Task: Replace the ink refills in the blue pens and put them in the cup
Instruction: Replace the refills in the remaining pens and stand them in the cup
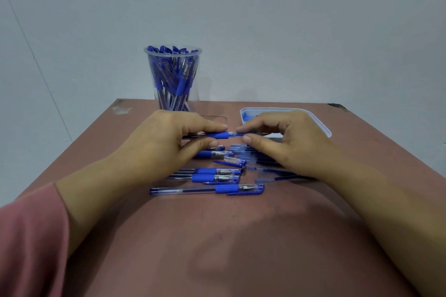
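Observation:
My left hand (169, 137) grips a blue pen (220, 135) by its barrel and blue rubber grip, held level above the table. My right hand (284, 140) pinches the tip end of the same pen between thumb and forefinger. Below the hands lie several capped blue pens (207, 189) and thin loose refills (272, 171) in a scattered pile. A clear plastic cup (172, 79) packed with several blue pens stands at the back left, just beyond my left hand.
A white shallow tray (321, 123) with blue bits inside sits at the back right, partly hidden by my right hand. The brown table (217, 248) ends at a pale wall. A pink sleeve (29, 243) covers my left arm.

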The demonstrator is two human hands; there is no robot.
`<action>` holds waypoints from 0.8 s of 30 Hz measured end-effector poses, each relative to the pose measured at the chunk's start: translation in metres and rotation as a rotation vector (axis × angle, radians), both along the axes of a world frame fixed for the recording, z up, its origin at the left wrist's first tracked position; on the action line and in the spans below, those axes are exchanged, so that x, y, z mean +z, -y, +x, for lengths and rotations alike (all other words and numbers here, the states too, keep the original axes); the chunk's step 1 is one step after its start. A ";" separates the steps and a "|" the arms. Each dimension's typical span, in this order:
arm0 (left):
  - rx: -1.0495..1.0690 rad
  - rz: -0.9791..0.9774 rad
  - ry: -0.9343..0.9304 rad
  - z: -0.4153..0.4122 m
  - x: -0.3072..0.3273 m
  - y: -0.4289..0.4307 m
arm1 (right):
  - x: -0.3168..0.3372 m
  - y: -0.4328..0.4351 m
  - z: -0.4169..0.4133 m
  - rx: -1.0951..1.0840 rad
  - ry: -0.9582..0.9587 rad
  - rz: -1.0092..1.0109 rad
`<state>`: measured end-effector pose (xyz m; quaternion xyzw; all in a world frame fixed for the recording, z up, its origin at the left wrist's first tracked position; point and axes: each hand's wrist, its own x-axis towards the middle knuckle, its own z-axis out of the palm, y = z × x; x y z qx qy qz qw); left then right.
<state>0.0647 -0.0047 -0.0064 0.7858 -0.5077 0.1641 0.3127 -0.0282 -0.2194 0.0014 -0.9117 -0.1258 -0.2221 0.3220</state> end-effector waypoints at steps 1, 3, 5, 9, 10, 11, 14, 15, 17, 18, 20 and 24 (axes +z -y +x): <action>0.004 0.001 0.000 0.000 0.000 0.000 | 0.000 0.002 0.000 -0.014 -0.006 0.012; 0.005 -0.004 -0.006 0.000 0.000 -0.001 | 0.001 0.007 -0.002 -0.028 -0.010 0.038; -0.002 0.000 -0.008 0.000 0.000 -0.001 | 0.002 0.006 -0.004 -0.014 0.006 0.031; -0.013 0.012 -0.002 -0.001 0.000 -0.001 | 0.000 -0.001 -0.001 0.019 0.013 -0.054; -0.009 0.011 -0.002 -0.001 0.000 -0.001 | 0.000 0.000 -0.001 0.008 0.014 -0.068; -0.005 0.011 -0.002 -0.001 0.000 -0.001 | 0.001 0.002 -0.001 -0.006 0.018 -0.075; -0.003 0.008 -0.004 -0.001 0.000 -0.001 | 0.002 0.007 -0.003 -0.015 0.048 -0.085; -0.005 0.009 -0.005 -0.001 0.000 0.000 | 0.002 0.006 -0.003 -0.007 0.053 -0.091; -0.009 0.013 -0.008 -0.001 -0.001 0.000 | 0.000 0.004 -0.001 0.010 0.049 -0.095; -0.009 0.015 -0.004 0.000 -0.001 0.000 | -0.001 0.004 0.000 0.011 0.041 -0.087; -0.004 0.013 0.018 0.001 -0.001 -0.001 | -0.002 0.008 0.000 -0.007 0.030 -0.073; 0.043 -0.019 0.030 0.009 -0.003 -0.005 | 0.002 0.027 -0.010 -0.074 0.019 -0.011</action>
